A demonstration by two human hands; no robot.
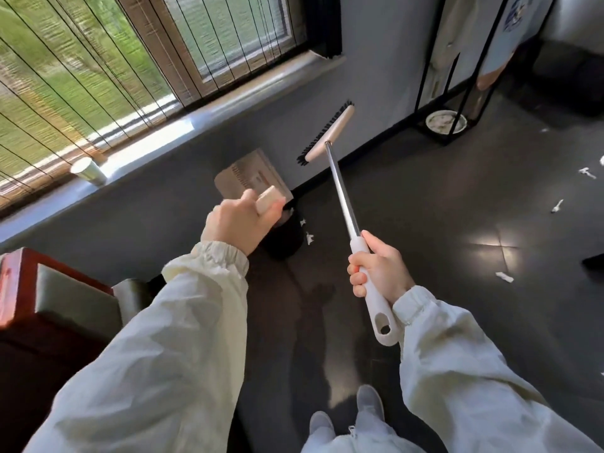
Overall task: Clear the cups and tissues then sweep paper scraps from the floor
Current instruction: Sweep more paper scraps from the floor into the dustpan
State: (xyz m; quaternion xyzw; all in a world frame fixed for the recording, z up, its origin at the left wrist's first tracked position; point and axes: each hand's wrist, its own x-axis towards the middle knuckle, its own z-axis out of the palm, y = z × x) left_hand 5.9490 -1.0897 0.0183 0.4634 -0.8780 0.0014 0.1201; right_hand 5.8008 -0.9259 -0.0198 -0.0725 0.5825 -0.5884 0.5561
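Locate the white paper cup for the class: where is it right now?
In the head view, the white paper cup sits at the left on the grey windowsill, left of the beige dustpan that the left hand holds.

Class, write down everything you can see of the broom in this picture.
The broom has a cream head with short black bristles, a shiny metal shaft and a white plastic grip ending in a hanging hole. It is held above the floor, head angled toward the grey wall. The right hand holds the white grip.
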